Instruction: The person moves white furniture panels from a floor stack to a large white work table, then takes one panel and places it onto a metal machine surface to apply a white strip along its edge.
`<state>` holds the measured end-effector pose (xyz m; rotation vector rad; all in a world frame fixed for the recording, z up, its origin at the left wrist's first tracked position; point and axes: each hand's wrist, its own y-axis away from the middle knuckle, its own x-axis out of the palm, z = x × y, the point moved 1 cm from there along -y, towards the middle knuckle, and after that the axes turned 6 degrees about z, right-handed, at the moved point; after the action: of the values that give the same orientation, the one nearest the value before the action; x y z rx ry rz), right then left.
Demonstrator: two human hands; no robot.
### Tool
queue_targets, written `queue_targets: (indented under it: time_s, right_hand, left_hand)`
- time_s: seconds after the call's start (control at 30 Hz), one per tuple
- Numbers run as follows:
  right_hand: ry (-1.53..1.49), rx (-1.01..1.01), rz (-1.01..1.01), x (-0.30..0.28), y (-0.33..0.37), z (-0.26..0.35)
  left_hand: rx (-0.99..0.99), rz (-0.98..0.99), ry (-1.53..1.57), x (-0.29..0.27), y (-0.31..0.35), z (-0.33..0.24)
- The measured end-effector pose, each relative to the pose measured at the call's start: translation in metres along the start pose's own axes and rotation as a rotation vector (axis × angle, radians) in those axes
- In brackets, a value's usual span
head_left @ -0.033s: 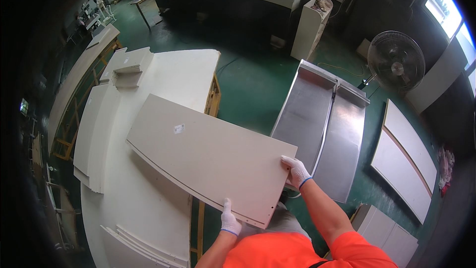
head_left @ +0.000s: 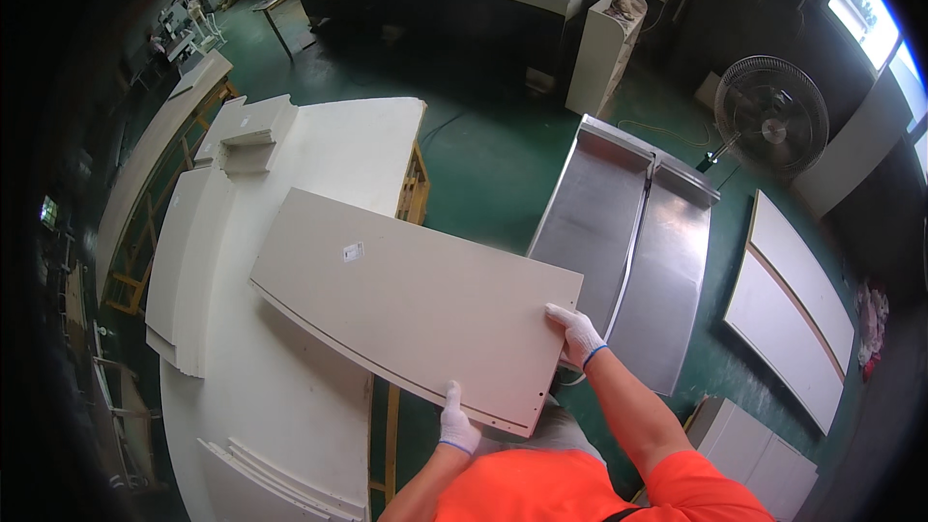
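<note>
A long off-white furniture panel (head_left: 416, 300) with a small printed label and a groove along its near edge slants across the middle. Both my hands, in white knit gloves, grip its right part. My left hand (head_left: 458, 420) holds the near edge, thumb on the top face and fingers hidden below. On the right end, close to a few drilled holes, my right hand (head_left: 576, 333) is closed the same way. The panel's far left part hangs over or lies on a white worktable (head_left: 358, 145); contact cannot be made out.
White boards (head_left: 184, 261) and narrow strips (head_left: 280, 488) lie on the worktable. A metal-topped stand (head_left: 667, 271) is right of the panel, with a floor fan (head_left: 771, 121) beyond. More panels (head_left: 788, 309) lean or lie at the right, and stacked boards (head_left: 754, 454) are beside me.
The panel and my left hand have shifted very slightly to the right. Both hands keep their grip.
</note>
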<state>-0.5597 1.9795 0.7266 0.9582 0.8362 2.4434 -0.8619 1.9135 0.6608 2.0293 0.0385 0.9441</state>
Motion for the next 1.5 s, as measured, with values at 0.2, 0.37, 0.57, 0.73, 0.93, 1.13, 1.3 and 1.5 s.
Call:
queue_targets:
  time_s: [0.2, 0.37, 0.57, 0.73, 0.93, 1.13, 1.3, 1.5]
  right_hand:
    - [0.006, -0.051, -0.182, -0.084, -0.043, 0.068]
    - [0.088, -0.059, -0.292, -0.124, -0.051, 0.112]
    - [0.159, -0.063, -0.38, -0.13, -0.054, 0.125]
    - [0.16, -0.087, -0.511, -0.134, -0.051, 0.12]
    - [0.137, -0.064, -0.6, -0.142, -0.058, 0.167]
    - [0.386, -0.234, -0.721, -0.194, -0.105, 0.245]
    - [0.882, -0.499, -0.944, -0.235, -0.129, 0.274]
    - [1.031, -0.359, -1.072, -0.243, -0.154, 0.299]
  left_hand:
    - [-0.089, 0.056, 0.091, 0.054, -0.05, 0.004]
    - [0.126, -0.068, 0.014, 0.007, -0.107, -0.182]
    - [0.105, -0.016, -0.067, -0.032, -0.171, -0.292]
    - [0.172, 0.01, -0.082, -0.047, -0.204, -0.287]
    - [0.154, -0.03, -0.155, 0.022, -0.256, -0.296]
    - [0.172, -0.02, -0.245, 0.111, -0.359, -0.274]
    - [0.191, -0.053, -0.334, 0.18, -0.425, -0.251]
    - [0.23, -0.08, -0.433, 0.224, -0.446, -0.251]
